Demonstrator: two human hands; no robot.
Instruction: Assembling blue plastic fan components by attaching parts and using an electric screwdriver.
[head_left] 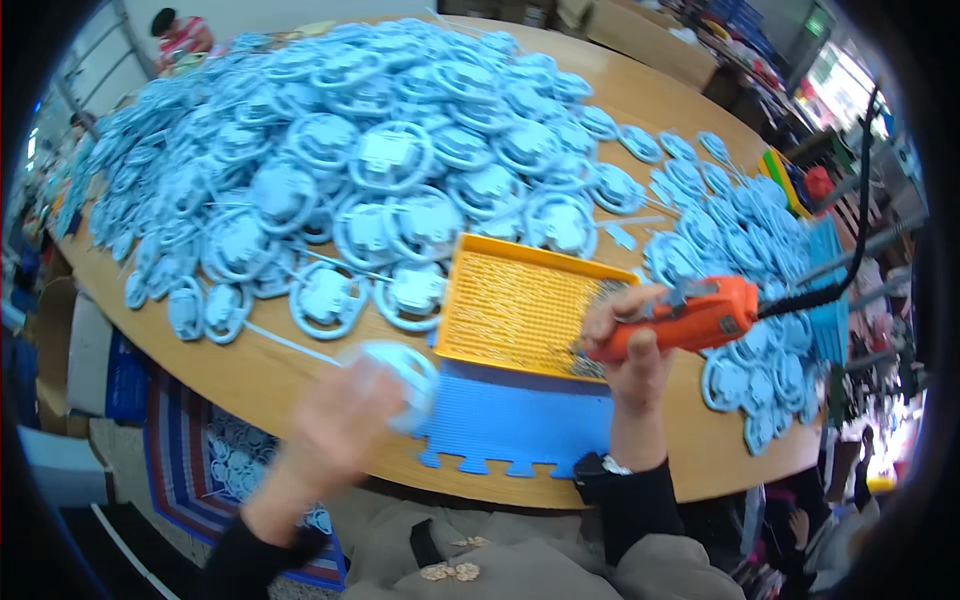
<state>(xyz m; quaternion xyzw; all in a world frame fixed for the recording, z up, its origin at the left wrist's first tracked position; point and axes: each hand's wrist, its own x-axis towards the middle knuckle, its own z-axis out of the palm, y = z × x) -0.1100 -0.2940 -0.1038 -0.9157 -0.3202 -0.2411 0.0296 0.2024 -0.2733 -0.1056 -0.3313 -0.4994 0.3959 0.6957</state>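
My left hand [340, 420], smeared by motion, is closed on a round light-blue plastic part [415, 385] above the table's near edge. In my right hand [640, 365] is an orange electric screwdriver [705, 315], its black cord running up to the right. The tool's front end is by the right side of a yellow tray [449, 300]; its tip is hard to make out. Rows of small screws [515, 300] lie in the tray, with a loose heap at its right end. A blue foam mat [520, 420] lies in front of the tray, between my hands.
A large heap of light-blue round parts [390, 155] covers the far and left table [690, 90]. Another heap [740, 235] lies at the right. Below left stands a striped bag [175, 440] holding similar parts. Another person [182, 40] is at the far left.
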